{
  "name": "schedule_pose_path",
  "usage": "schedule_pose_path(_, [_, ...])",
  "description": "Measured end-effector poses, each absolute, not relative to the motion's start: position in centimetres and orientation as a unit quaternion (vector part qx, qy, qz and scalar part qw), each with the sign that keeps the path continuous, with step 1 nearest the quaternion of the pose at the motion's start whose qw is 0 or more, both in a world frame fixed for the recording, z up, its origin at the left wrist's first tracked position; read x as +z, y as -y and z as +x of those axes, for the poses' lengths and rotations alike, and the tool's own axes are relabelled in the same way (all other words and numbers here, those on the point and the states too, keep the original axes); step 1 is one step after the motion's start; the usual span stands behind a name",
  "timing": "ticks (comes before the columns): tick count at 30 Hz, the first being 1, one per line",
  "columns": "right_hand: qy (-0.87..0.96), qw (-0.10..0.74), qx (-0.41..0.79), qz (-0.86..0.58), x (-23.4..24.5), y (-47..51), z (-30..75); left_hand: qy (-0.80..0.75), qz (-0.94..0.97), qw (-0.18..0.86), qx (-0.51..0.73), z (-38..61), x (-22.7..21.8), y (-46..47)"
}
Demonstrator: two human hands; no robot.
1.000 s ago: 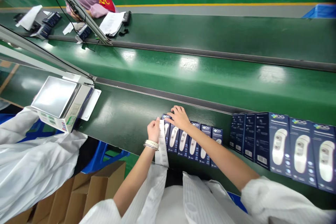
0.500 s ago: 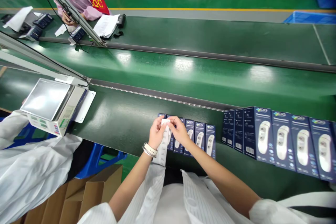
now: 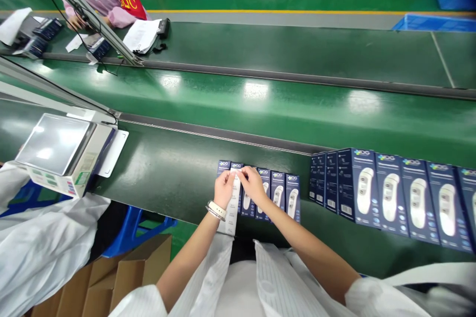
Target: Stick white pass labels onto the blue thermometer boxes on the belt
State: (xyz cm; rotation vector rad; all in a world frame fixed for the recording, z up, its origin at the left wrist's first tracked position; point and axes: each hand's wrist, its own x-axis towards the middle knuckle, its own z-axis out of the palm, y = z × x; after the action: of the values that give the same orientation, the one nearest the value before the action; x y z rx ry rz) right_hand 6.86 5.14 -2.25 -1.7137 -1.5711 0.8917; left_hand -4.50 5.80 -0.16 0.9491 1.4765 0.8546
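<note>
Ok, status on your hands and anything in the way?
Left hand and right hand both pinching top of white paper strip. Small blue boxes in a row just beyond. Weighing scale off to the left.

Green conveyor belt (image 3: 167,178); navy thermometer boxes (image 3: 390,193) set along it.

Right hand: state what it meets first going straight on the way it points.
The white paper strip, which the right hand already seems to touch; depth is hard to judge.
</note>
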Motion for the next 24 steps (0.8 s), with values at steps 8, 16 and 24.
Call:
schedule_pose_path(8, [0.68,0.248,0.2,-0.66,-3.3,-5.2,8.8,-0.663,0.301,0.621,0.292,-3.5,-2.1,-7.5])
schedule_pose_path(16, [0.784,0.196,0.166,-0.565,-3.9,-5.6,10.1,-0.696,0.25,0.61,0.284,-2.9,-2.6,-7.9])
schedule_pose_path(24, [0.802,0.203,0.182,-0.531,-4.2,-7.5,10.6,-0.712,0.255,0.56,0.337,-4.4,-2.2,-6.2])
